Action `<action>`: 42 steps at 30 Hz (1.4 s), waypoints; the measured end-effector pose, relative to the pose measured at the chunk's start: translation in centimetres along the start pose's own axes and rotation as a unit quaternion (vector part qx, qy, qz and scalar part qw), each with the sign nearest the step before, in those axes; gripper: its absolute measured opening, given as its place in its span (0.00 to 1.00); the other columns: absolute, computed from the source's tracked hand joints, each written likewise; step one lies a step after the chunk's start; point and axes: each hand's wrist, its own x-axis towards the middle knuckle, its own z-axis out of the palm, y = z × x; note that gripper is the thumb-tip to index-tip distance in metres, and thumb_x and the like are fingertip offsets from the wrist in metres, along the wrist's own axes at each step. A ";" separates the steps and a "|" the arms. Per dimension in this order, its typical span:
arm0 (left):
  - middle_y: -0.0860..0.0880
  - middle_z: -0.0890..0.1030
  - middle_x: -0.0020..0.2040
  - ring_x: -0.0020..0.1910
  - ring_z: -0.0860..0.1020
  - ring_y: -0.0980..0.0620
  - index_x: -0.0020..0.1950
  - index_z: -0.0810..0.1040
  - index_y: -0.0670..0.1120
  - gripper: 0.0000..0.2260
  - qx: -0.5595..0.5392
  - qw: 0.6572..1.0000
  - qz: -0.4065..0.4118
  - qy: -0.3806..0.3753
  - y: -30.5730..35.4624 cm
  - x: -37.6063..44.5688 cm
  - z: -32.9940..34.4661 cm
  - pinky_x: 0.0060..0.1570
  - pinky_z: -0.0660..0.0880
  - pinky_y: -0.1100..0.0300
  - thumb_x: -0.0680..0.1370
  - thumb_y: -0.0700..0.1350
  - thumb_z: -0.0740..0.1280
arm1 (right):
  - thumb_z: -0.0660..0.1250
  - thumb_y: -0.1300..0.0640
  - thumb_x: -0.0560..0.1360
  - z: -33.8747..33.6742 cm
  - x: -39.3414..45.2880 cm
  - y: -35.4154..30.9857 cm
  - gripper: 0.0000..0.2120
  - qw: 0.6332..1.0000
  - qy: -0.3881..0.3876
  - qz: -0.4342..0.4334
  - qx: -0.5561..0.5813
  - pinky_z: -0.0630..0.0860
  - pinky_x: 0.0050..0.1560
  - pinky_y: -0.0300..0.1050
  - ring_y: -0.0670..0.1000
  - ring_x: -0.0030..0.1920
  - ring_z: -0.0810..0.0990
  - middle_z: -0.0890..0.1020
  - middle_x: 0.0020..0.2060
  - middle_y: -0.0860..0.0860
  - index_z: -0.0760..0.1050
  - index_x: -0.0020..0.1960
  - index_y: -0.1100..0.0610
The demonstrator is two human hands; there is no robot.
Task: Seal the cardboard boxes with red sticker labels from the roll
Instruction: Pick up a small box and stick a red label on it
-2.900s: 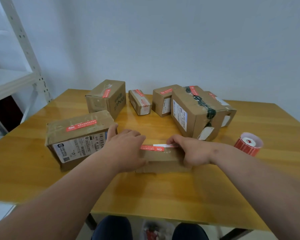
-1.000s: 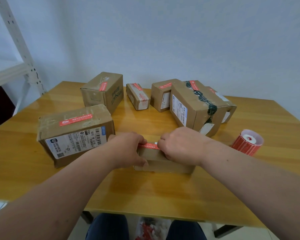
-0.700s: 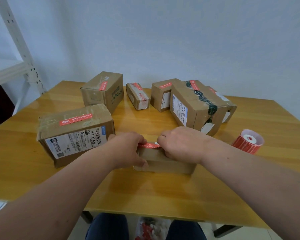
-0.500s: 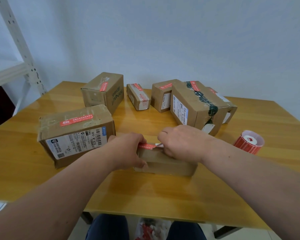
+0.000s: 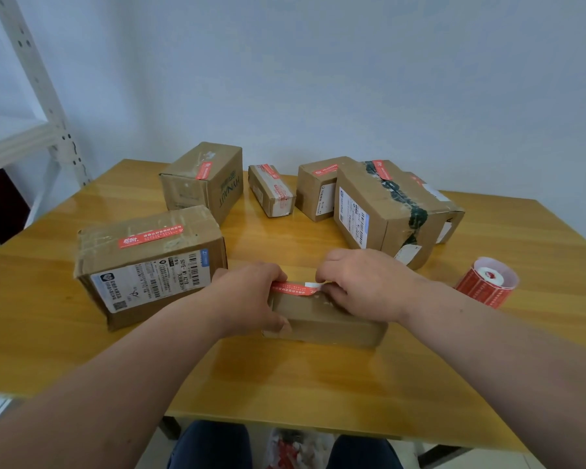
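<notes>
Both your hands are on the small box at table centre, working a red sticker along its top.

At 9 o'clock sits a large sealed box (image 5: 149, 262). Your left hand (image 5: 247, 299) wraps the small box (image 5: 325, 319) at its left end, fingers curled over the top and thumb on the front face. The red sticker (image 5: 293, 288) lies between your hands; your right hand (image 5: 362, 286) pinches its white end with curled fingers. The sticker roll (image 5: 487, 282) rests at 3 o'clock, well apart.

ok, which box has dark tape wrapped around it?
The big box at back right, behind the right hand; the others carry only clear tape and red labels.
</notes>
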 end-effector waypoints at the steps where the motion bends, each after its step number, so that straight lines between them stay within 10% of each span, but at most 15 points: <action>1: 0.57 0.73 0.63 0.62 0.72 0.53 0.72 0.66 0.56 0.34 0.001 1.000 0.001 0.000 0.0 0.0 0.0 0.67 0.66 0.48 0.69 0.59 0.75 | 0.58 0.51 0.81 0.0 0.0 0.0 0.11 1.000 0.005 -0.003 -0.005 0.77 0.48 0.46 0.49 0.50 0.77 0.77 0.51 0.47 0.75 0.59 0.50; 7: 0.57 0.73 0.63 0.62 0.72 0.53 0.72 0.66 0.56 0.34 0.000 1.000 0.002 -0.002 -0.1 -0.1 0.1 0.67 0.66 0.49 0.69 0.60 0.75 | 0.59 0.55 0.80 0.6 0.2 -0.2 0.12 1.000 0.015 0.005 0.010 0.75 0.45 0.44 0.50 0.51 0.77 0.76 0.52 0.47 0.77 0.60 0.50; 16: 0.59 0.72 0.56 0.58 0.72 0.55 0.69 0.68 0.56 0.33 0.015 1.000 0.000 0.011 0.1 0.0 0.2 0.65 0.66 0.50 0.68 0.61 0.74 | 0.67 0.46 0.74 -0.5 2.0 -1.3 0.13 0.927 -0.032 0.256 0.271 0.78 0.47 0.45 0.49 0.46 0.80 0.81 0.43 0.48 0.75 0.55 0.52; 21: 0.58 0.72 0.58 0.58 0.72 0.54 0.69 0.68 0.56 0.34 0.004 1.000 -0.010 0.016 0.2 -0.2 0.3 0.64 0.68 0.50 0.67 0.63 0.74 | 0.70 0.62 0.72 -0.6 2.6 -1.5 0.10 0.897 -0.024 0.292 0.330 0.76 0.42 0.41 0.51 0.45 0.81 0.80 0.41 0.49 0.74 0.47 0.49; 42: 0.57 0.71 0.57 0.57 0.73 0.54 0.69 0.68 0.55 0.34 -0.046 0.999 -0.023 0.004 0.4 -1.1 -0.2 0.65 0.69 0.49 0.67 0.61 0.75 | 0.69 0.66 0.73 -2.2 1.0 -0.5 0.09 0.862 0.071 0.277 0.419 0.75 0.36 0.41 0.47 0.31 0.78 0.79 0.35 0.52 0.74 0.47 0.54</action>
